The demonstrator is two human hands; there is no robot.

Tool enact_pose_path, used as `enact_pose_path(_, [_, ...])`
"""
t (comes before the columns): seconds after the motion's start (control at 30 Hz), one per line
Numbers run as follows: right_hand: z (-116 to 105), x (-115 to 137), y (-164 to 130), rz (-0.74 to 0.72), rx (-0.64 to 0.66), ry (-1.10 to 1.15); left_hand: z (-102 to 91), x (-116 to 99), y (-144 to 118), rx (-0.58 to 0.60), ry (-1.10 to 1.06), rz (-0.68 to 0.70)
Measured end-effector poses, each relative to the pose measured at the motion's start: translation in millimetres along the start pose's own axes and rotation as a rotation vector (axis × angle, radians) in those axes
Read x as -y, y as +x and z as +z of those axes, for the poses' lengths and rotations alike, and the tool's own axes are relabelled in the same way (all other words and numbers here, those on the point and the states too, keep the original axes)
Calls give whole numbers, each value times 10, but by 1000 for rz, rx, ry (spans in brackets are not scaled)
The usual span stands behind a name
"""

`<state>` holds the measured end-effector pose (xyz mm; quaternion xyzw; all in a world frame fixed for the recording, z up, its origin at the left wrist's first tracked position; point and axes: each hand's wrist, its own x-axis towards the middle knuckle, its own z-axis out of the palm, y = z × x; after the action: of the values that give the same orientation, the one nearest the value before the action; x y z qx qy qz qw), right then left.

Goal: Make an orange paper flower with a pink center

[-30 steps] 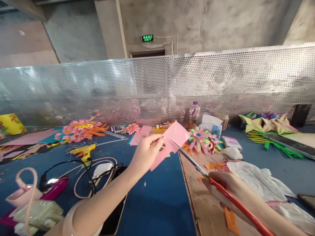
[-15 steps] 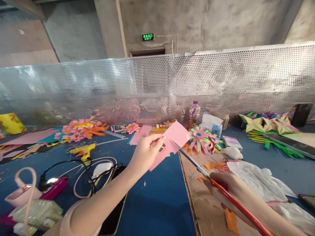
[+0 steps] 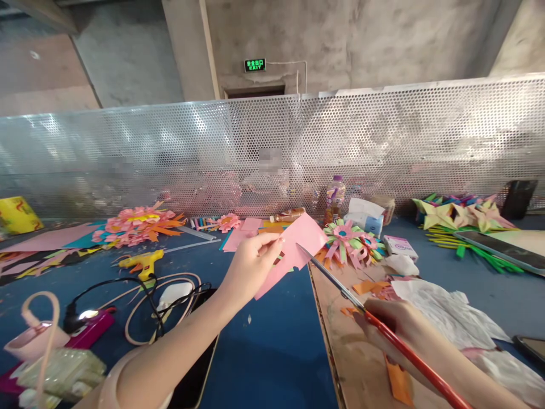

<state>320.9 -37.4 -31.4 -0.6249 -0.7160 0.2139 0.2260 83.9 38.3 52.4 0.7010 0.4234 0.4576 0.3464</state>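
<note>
Between thumb and fingers, my left hand pinches a sheet of pink paper, held up over the table. My right hand grips a pair of scissors with red handles, which run back along my forearm. The blade tips meet the paper's right part, where a notch shows in its lower edge. Behind the paper's right corner lies a paper flower in pink, green and blue.
A yellow glue gun, cables and a magenta power strip lie left. Pink paper flowers stand behind them. A bottle, tissues and a phone are at the back and right. Orange scraps lie on a brown board.
The pink paper has shifted very slightly left and down with my left hand. The scissors stay at the paper, and both grips look the same.
</note>
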Motion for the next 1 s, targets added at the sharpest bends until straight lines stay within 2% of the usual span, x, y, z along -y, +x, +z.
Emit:
enact_pose_path(0.23, [15,5,-20,36,-7,50,-1,15,24,8,-12,-9])
enact_pose_path(0.37, [6,8,-13,-10,-12,6,-3,39,30,4,2,22])
enact_pose_path(0.53, [15,11,-20,-2,-20,42,0,37,23,5,-2,2])
enact_pose_path(0.73, [16,-30,-30,-74,-61,0,-4,8,6,4,-17,-6])
enact_pose_path(1.0, [-1,-93,-13,-124,-48,-60,-32,17,19,49,17,6])
